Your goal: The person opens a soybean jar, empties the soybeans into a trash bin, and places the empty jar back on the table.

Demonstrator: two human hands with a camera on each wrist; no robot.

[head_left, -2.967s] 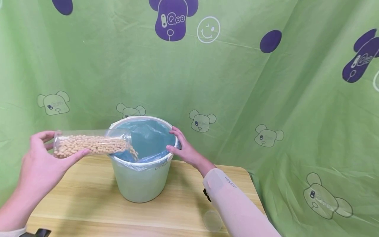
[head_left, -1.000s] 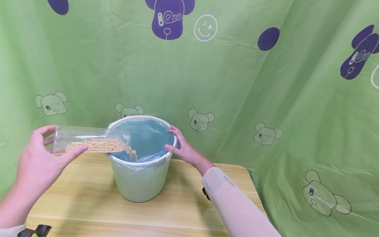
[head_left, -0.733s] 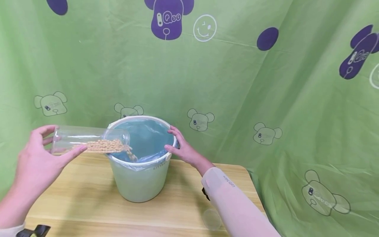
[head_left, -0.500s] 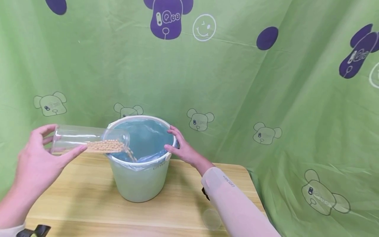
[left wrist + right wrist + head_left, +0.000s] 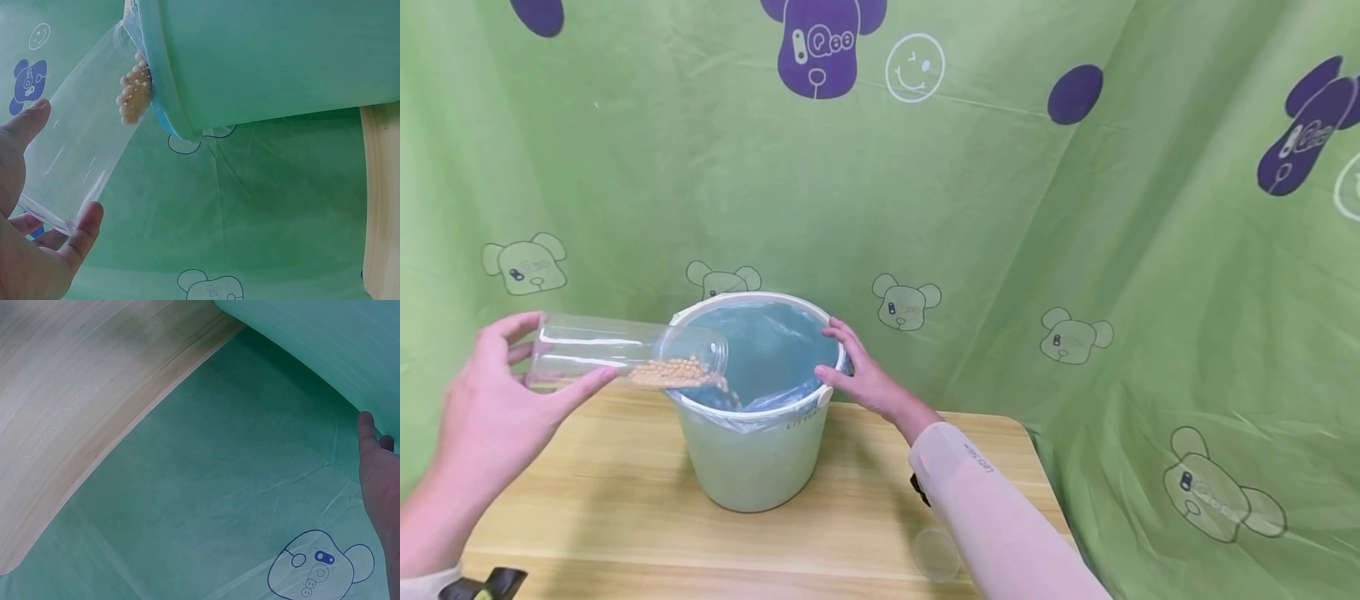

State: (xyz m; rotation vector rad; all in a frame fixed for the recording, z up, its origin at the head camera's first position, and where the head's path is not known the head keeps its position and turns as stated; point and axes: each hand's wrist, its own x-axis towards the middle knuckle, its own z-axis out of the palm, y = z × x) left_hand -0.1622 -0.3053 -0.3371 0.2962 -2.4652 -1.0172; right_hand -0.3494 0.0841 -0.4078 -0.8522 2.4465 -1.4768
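My left hand [image 5: 505, 408] grips the base end of a clear plastic jar [image 5: 595, 337], thumb on one side and fingers on the other. The jar lies nearly level, its open mouth over the left rim of a pale green bucket [image 5: 752, 467]. A small heap of pale round soybeans [image 5: 670, 372] lies near the mouth, and some spill into the bucket. In the left wrist view the same soybeans [image 5: 134, 94] gather by the rim. A bluish plastic liner [image 5: 775, 342] covers the bucket's inside. My right hand [image 5: 868, 379] holds the bucket's right rim, thumb and fingers spread along it.
The bucket stands on a light wooden table [image 5: 647, 533]. A clear round lid [image 5: 936, 554] lies near the front, beside the right sleeve [image 5: 992, 508]. Behind hangs a green curtain [image 5: 1000, 208] with bear prints. The table's edge [image 5: 125, 437] shows in the right wrist view.
The jar has gone from about half full to a small heap of soybeans near its mouth, as they pour into the bucket. Its base has risen slightly. The right hand keeps its place.
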